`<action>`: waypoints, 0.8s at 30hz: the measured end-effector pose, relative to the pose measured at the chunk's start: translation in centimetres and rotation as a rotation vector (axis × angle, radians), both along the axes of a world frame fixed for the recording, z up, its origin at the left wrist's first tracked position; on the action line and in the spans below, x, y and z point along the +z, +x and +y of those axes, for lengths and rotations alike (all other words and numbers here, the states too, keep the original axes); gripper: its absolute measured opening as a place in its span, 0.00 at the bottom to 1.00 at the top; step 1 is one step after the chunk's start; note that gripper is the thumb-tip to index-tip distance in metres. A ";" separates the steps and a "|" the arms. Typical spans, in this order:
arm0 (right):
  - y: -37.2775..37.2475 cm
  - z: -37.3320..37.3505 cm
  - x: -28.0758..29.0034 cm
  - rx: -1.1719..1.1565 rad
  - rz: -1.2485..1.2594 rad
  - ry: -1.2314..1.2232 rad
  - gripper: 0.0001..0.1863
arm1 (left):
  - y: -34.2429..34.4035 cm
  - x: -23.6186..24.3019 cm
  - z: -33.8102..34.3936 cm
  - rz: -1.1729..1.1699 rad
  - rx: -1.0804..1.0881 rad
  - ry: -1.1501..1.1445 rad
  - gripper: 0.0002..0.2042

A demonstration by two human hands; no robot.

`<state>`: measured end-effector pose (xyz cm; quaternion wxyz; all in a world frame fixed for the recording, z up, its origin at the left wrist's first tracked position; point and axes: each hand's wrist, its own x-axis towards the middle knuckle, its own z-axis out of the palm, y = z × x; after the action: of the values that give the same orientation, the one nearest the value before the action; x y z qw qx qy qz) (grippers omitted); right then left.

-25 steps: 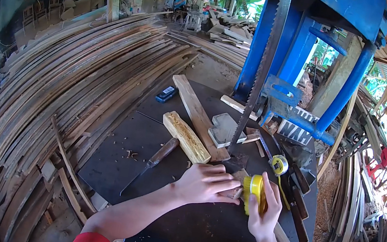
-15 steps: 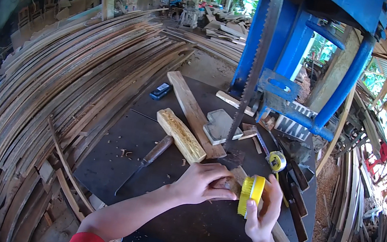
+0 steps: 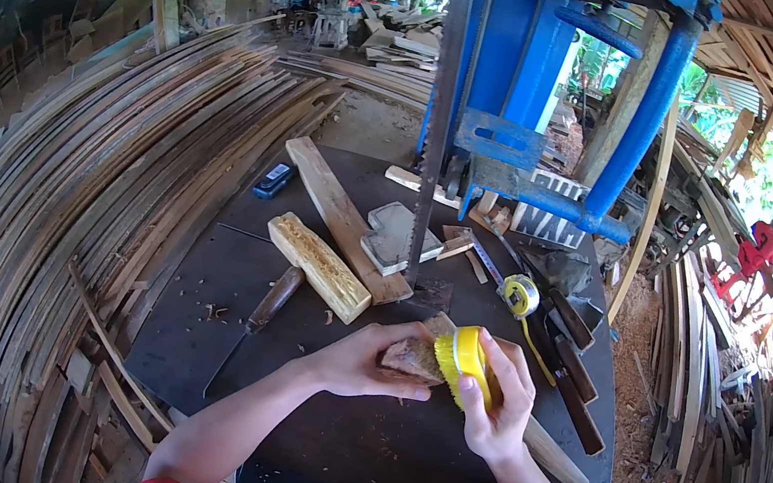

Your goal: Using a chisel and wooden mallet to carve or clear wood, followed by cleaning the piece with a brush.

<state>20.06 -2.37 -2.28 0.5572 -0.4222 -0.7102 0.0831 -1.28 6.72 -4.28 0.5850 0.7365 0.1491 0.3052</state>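
Note:
My left hand [image 3: 356,356] is closed around a short, rough brown wood block [image 3: 411,358] above the dark metal table [image 3: 322,454]. In my right hand [image 3: 504,407] is a yellow scrubbing brush [image 3: 468,354], gripped by its back. Its bristles face left and touch the block, or nearly so. A pale carved wood block [image 3: 317,267] lies just beyond my left hand, with a wooden-handled tool [image 3: 274,301] beside it, its thin metal shaft pointing toward me. Right of my right hand sit a yellow tape measure [image 3: 519,296] and several wooden-handled tools [image 3: 574,398].
An upright saw blade [image 3: 439,128] of a blue bandsaw [image 3: 508,48] rises through the table. Around it lie a plank [image 3: 337,203], a grey flat piece [image 3: 399,240] and a small blue device [image 3: 273,181]. Long boards [image 3: 115,168] are stacked at left. A person in red [image 3: 759,250] sits far right.
The view has shifted, so the table and saw appear further left. The brush has tilted, its bristles now angled down-left against the block. Both hands keep their holds.

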 end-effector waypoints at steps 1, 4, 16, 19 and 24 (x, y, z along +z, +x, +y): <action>0.1 0.0 0.1 -0.016 -0.008 -0.005 0.25 | 0.2 0.0 -0.1 0.007 0.029 0.037 0.23; 0.1 0.3 0.2 0.053 -0.142 0.224 0.26 | 0.4 1.1 -1.0 0.152 0.221 0.392 0.23; -0.3 1.2 -0.3 -0.174 -0.109 0.085 0.27 | 0.4 1.6 -1.5 0.197 0.581 0.892 0.24; -0.4 0.2 -0.2 -0.052 -0.140 0.160 0.25 | 0.3 1.4 -1.8 0.176 0.581 0.874 0.24; 0.4 0.9 -0.7 -0.028 -0.092 -0.012 0.23 | 0.2 1.1 -1.5 0.238 0.580 0.891 0.23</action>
<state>20.51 -1.44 -2.98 0.5227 -0.4388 -0.7285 0.0601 -1.09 5.22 -3.22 0.0873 0.8712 0.2677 0.4022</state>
